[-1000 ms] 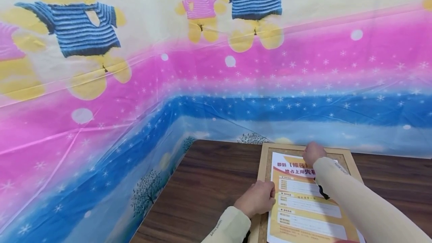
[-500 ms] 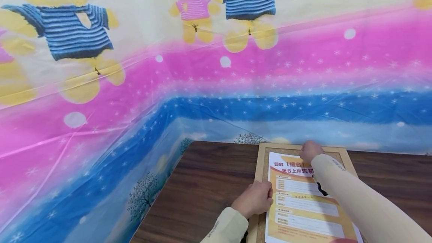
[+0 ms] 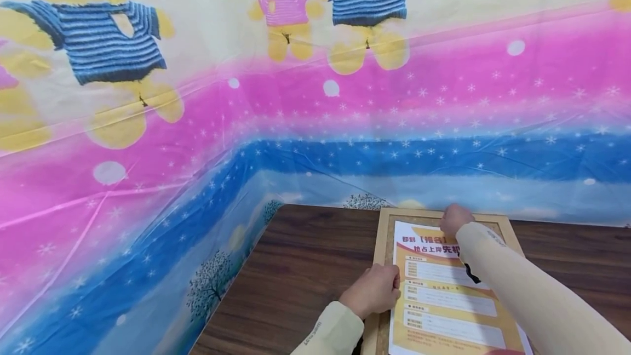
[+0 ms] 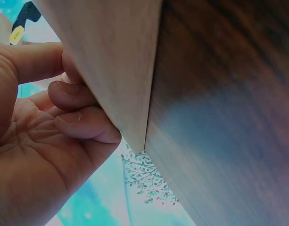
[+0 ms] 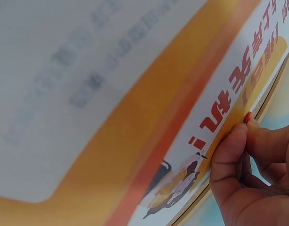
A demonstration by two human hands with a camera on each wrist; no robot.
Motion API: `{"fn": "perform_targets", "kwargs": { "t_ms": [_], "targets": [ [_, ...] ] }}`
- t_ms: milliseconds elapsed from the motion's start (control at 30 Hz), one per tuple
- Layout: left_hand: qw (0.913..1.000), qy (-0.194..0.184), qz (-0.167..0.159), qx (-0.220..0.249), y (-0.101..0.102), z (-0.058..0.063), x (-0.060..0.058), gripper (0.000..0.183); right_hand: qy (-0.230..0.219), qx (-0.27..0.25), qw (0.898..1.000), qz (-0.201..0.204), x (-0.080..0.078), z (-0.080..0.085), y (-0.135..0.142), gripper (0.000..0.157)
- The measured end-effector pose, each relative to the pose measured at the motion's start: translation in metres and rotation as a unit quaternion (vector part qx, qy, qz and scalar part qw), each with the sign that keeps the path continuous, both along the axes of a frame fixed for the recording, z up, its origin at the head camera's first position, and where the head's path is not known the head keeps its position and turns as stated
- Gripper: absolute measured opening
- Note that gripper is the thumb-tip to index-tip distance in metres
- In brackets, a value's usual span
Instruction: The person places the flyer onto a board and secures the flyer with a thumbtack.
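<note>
A printed orange-and-white poster [image 3: 448, 311] lies on a cork board with a pale wooden frame [image 3: 383, 251]. At the poster's top edge, my right hand [image 3: 455, 221] pinches a small red pushpin [image 5: 248, 117] between thumb and forefinger. The pin's point is hidden. My left hand [image 3: 374, 289], fingers curled, is at the left side of the frame by the poster's edge. In the left wrist view, the tips of the left hand's [image 4: 54, 117] thumb and forefinger are hidden behind the frame's side, so any grip there cannot be seen.
The board lies on a dark wood-grain table [image 3: 286, 267], its far edge near a cloth backdrop [image 3: 315, 158] printed with bears and snowflakes. The table's left edge [image 3: 236, 278] runs diagonally beside the hanging cloth. The right forearm [image 3: 532, 289] crosses over the poster.
The head view has shifted slightly. My right hand has moved a little toward the far edge of the board since one second ago; the left hand stays at the frame's left side.
</note>
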State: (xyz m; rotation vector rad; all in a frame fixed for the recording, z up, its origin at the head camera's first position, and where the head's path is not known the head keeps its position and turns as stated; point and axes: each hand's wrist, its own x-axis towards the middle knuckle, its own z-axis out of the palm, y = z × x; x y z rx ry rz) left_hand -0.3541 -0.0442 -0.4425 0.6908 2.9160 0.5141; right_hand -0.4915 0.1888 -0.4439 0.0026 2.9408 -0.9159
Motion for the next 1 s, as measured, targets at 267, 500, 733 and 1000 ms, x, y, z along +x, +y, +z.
{"fn": "perform_targets", "kwargs": {
  "t_ms": [267,500,733,1000],
  "targets": [
    [0.9999,0.002,0.000,-0.010,0.003,0.001,0.003,0.024,-0.010,0.011,1.000,-0.001,0.005,0.006,0.001,0.016],
    [0.9999,-0.002,-0.002,-0.012,0.004,0.000,0.004,0.023,-0.017,0.023,1.000,-0.006,0.007,0.006,0.001,0.015],
    [0.9998,0.002,-0.009,-0.017,0.008,-0.002,0.006,0.022,-0.025,0.027,0.999,-0.015,0.008,0.001,0.008,0.018],
    [0.9997,-0.011,-0.002,-0.020,0.011,-0.005,0.003,0.023,-0.008,0.035,0.999,0.020,0.002,-0.012,0.021,0.016]
  ]
}}
